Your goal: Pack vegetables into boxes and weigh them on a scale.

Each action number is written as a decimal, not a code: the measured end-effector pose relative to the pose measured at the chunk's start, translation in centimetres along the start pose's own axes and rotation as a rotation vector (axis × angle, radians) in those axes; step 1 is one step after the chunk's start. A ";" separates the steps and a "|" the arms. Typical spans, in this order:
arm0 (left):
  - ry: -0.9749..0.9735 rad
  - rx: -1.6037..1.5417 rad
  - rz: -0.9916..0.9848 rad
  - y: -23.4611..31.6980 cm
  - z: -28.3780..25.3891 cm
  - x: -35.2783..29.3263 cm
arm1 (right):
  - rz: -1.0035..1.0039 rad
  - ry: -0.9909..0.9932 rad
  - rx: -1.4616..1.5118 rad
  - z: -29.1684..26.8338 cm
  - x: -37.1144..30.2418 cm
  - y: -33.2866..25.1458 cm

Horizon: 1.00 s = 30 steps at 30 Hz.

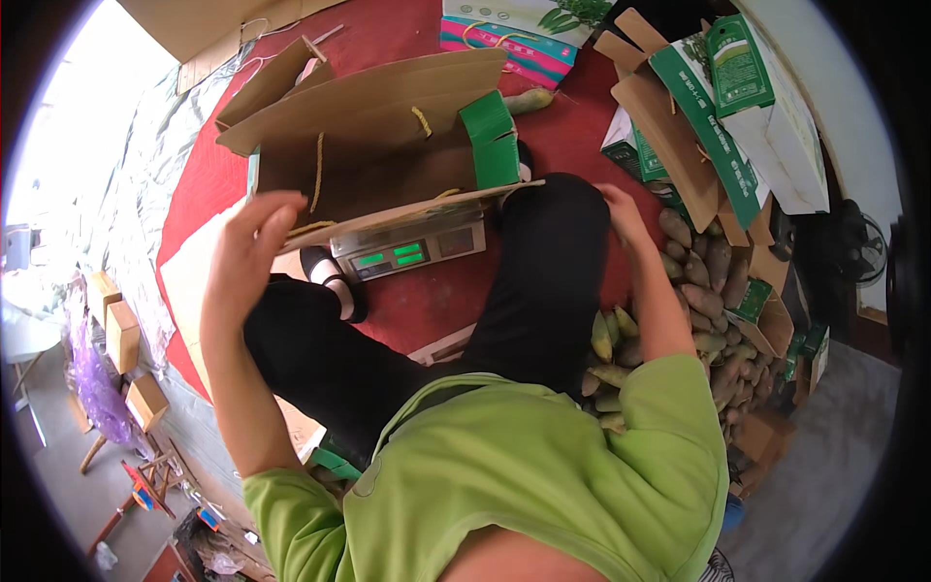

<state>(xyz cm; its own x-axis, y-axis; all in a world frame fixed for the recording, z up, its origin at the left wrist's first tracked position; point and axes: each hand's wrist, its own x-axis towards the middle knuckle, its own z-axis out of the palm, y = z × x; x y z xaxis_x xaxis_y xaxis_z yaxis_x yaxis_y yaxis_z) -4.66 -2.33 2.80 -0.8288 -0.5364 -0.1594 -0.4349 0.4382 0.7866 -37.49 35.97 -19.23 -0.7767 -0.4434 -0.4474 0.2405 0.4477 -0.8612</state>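
An open cardboard box (388,155) with yellow rope handles and a green end flap sits on a digital scale (412,250) with lit green displays. My left hand (254,231) is at the box's near left corner, fingers bent toward its inside and thumb a little apart. It appears open, and whether it touches the cardboard is unclear. Against the outer side of my right knee rests my right hand (623,211), fingers loosely extended and partly hidden, with nothing visible in it. The inside of the box shows bare brown cardboard.
Beyond my right arm lies a heap of long brownish-green tubers (713,291). Green-and-white cartons (776,126) are stacked at the far right, near a black fan (858,242). Another tuber (529,100) lies behind the box on the red mat (407,320). Small wooden stools (123,335) stand at left.
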 end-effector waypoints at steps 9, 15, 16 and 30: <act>-0.641 0.732 -0.184 -5.1 3.1 7.8 | 0.165 -0.046 0.086 3.5 -6.9 8.1; -0.522 0.569 -0.147 -5.6 3.9 8.3 | 0.011 -0.159 -0.198 1.6 -4.9 20.8; -0.359 0.377 -0.110 -5.5 4.3 8.5 | -0.254 -0.221 -0.685 1.0 -4.9 22.9; -0.013 0.133 0.178 -1.1 0.7 1.3 | 0.282 0.138 -0.203 -1.5 -9.2 18.0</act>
<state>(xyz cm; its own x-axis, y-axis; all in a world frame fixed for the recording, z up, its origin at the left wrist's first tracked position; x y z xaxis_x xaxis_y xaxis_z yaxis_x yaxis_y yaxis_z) -5.54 -2.95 1.31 -0.9005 -0.4335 -0.0332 -0.3234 0.6167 0.7177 -26.91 49.23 -30.25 -0.7710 -0.1783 -0.6114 0.3466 0.6880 -0.6377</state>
